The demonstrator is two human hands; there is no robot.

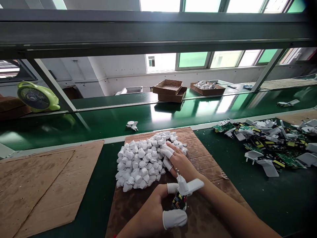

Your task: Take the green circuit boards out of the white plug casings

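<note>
My left hand (158, 208), with white finger cots on the thumb and a finger, grips a small charger circuit board (179, 201) with a white plug (184, 185) attached. The plug's pins point up and a flat white flap sticks out to the right. Beyond it, my right hand (179, 160), also in white finger cots, rests its outstretched fingers on the right side of a heap of small white lumps (141, 162). Its fingertips partly sink among them. What the lumps are made of, I cannot tell. The heap lies on a stained cardboard sheet (200, 145).
To the right lies a pile of circuit boards with white plugs (272, 138). A green conveyor belt (106, 120) runs behind, carrying a single plug piece (132, 125). Cardboard trays (170, 91), a green fan (37, 97), another cardboard sheet (49, 185) and an overhead metal beam (158, 31) surround the bench.
</note>
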